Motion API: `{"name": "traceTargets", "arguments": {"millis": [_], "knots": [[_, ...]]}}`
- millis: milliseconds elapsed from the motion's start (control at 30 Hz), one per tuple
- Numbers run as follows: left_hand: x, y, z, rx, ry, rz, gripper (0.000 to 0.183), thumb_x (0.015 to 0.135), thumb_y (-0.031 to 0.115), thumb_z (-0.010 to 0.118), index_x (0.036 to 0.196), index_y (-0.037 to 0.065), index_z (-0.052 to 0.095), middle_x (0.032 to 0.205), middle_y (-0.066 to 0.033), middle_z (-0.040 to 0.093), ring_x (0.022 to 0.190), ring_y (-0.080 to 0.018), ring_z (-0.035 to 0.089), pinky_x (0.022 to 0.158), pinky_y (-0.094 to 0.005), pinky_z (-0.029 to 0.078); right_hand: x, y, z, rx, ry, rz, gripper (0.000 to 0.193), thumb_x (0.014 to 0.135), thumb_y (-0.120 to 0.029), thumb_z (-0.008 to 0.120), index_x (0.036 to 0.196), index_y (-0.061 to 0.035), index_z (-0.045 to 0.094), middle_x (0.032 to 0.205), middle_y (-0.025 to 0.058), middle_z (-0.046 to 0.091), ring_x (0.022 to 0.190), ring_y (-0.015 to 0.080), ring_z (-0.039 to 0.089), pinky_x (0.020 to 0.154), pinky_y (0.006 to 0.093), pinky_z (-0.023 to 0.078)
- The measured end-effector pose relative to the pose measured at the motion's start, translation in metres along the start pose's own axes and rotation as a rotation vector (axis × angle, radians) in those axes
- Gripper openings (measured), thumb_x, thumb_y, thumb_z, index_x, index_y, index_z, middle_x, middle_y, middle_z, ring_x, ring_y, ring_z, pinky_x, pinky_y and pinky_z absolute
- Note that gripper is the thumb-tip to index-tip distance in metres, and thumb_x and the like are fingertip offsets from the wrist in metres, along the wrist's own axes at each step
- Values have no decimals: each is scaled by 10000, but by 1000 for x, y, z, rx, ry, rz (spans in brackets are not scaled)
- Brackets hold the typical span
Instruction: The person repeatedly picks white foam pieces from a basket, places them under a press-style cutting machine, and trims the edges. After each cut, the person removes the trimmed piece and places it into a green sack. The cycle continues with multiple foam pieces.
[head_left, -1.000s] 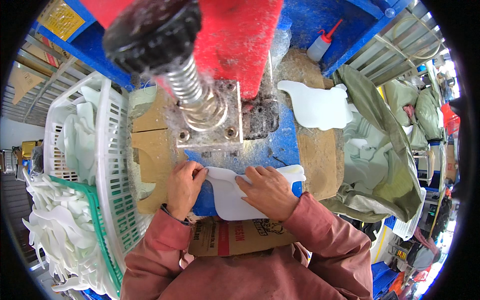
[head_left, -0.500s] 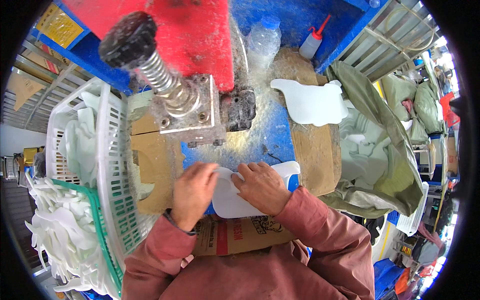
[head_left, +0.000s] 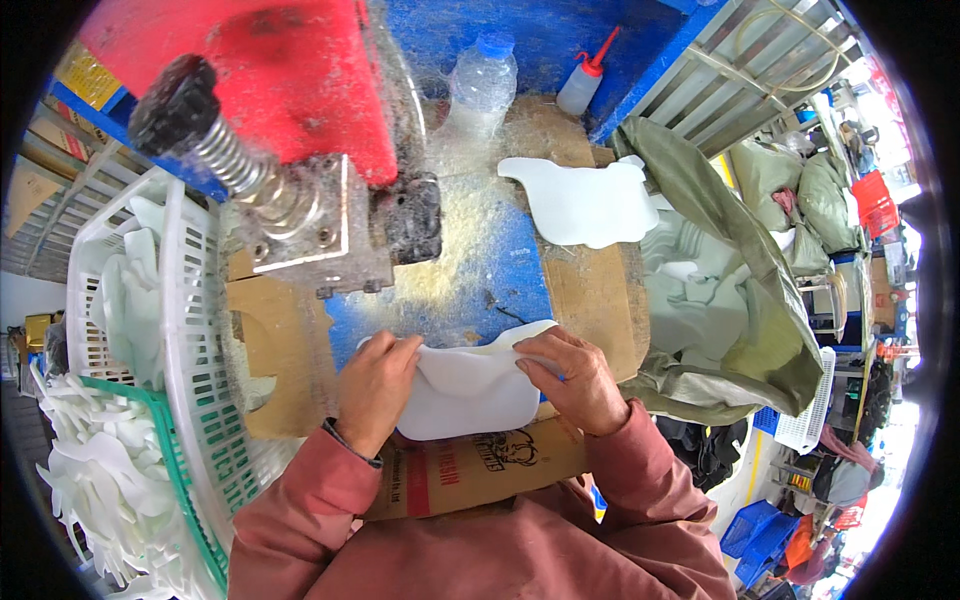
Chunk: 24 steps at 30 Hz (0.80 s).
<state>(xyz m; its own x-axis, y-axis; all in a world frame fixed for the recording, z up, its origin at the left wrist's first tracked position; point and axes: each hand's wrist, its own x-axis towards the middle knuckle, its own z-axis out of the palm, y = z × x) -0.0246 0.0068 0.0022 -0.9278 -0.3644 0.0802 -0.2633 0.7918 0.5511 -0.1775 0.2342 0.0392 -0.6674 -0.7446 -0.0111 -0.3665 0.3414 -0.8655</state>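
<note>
A white shaped foam sheet [head_left: 470,400] lies over the front edge of the blue machine table, its far edge curling up. My left hand [head_left: 380,388] has its fingers closed on the sheet's left end. At the other end, my right hand [head_left: 578,377] pinches the upper right corner between thumb and fingers. Beyond my hands stands a red machine head [head_left: 320,110] with a black knob [head_left: 175,105], a spring and a metal block [head_left: 330,235]. Another white foam piece [head_left: 590,203] of similar outline rests on cardboard to the right.
A white basket [head_left: 185,290] of foam pieces stands left, beside a green-rimmed container [head_left: 165,430] heaped with white offcuts. On the right, a green sack [head_left: 760,330] holds stacked pieces. A clear bottle [head_left: 483,80] and a red-tipped squeeze bottle [head_left: 582,85] stand behind. Pale dust covers the blue table [head_left: 510,285].
My right hand has moved from the sheet's middle to its right corner. My left hand has closed on the left end. The whole scene has shifted somewhat left in view.
</note>
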Motion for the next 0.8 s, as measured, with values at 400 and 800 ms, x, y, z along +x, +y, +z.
{"name": "traceTargets", "arguments": {"millis": [400, 800], "knots": [[-1, 2, 2, 2, 50, 39, 222, 863, 36, 714, 1078, 63, 758, 874, -86, 616, 845, -304, 662, 738, -407, 549, 11, 24, 17, -209, 123, -107, 134, 903, -50, 738, 1037, -44, 754, 992, 136, 668, 878, 343, 693, 764, 417, 572], [0, 1, 3, 5, 38, 44, 233, 874, 42, 728, 1105, 53, 754, 883, -92, 609, 861, -304, 657, 739, -419, 545, 16, 34, 27, -384, 59, -115, 141, 923, -75, 657, 1058, -64, 694, 1035, 133, 627, 887, 362, 685, 736, 457, 573]]}}
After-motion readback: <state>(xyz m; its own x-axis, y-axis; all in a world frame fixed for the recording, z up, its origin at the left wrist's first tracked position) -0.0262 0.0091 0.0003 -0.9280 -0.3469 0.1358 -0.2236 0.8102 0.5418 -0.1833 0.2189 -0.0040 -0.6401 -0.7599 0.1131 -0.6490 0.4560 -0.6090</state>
